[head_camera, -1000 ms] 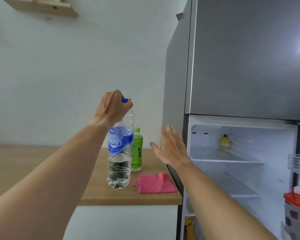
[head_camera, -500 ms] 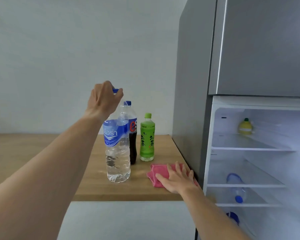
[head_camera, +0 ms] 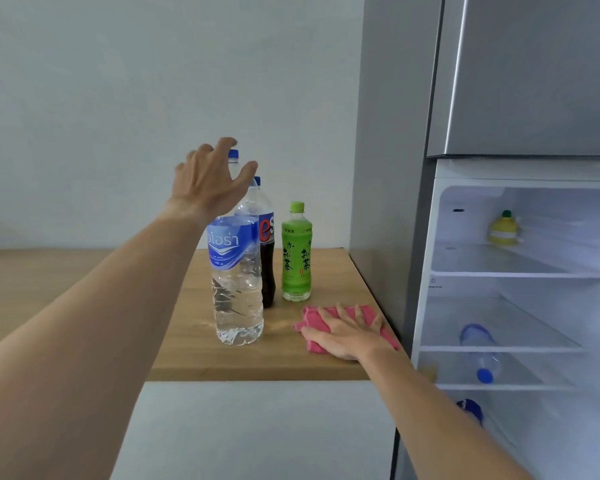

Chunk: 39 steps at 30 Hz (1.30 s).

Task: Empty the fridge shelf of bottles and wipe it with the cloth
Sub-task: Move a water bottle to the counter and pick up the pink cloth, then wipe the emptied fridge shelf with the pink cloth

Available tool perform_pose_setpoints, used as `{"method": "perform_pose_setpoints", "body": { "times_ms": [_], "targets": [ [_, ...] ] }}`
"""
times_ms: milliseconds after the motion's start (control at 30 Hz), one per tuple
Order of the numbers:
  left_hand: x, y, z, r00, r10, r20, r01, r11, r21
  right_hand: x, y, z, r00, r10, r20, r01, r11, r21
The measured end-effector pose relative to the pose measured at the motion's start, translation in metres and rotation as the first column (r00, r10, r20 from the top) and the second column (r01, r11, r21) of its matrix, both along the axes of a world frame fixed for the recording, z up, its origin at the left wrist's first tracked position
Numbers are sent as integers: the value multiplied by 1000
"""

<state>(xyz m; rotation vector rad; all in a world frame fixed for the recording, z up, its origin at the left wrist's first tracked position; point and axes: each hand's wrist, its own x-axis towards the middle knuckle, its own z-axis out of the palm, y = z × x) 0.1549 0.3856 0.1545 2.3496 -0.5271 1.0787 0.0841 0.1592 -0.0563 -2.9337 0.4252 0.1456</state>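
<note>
A tall clear water bottle with a blue label stands upright on the wooden counter. My left hand hovers open just off its blue cap, fingers spread. Behind it stand a dark cola bottle and a green tea bottle. My right hand lies flat on the pink cloth at the counter's right end, fingers spread over it. The fridge is open on the right; its middle shelf is bare, with a water bottle lying below it.
A small yellow bottle sits on the fridge's top shelf. Another blue-capped bottle shows lower in the fridge. The grey freezer door is closed above. A white wall runs behind the counter.
My left hand has let go of the water bottle's cap and opened. My right hand stays flat on the pink cloth.
</note>
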Motion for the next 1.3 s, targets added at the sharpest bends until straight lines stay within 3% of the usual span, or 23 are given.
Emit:
{"method": "perform_pose_setpoints", "body": {
  "times_ms": [233,367,500,633,767,1100,1300],
  "targets": [
    [-15,2,-34,991,104,80,-110,991,76,-12,5,-7,990,48,133,-47,999,-10],
    [-38,-4,-67,979,140,148,-149,987,54,-35,12,-11,955,76,286,-81,997,7],
    [-75,-36,-107,995,-6,103,-1,997,76,-80,2,-24,844,46,535,-123,986,109],
    [-107,-87,-136,991,-121,52,115,988,106,-131,-31,-40,750,134,648,-141,989,-41],
    [-144,-143,-163,969,-245,-7,244,963,111,-186,-88,-50,757,183,627,2,959,-282],
    [-180,-264,-230,867,-476,-149,499,831,245,-246,-206,-54,778,-162,607,332,926,-179],
    [-128,-347,-265,834,-400,-381,512,817,264,-203,-273,-83,770,-272,577,359,933,-39]
  ]
}}
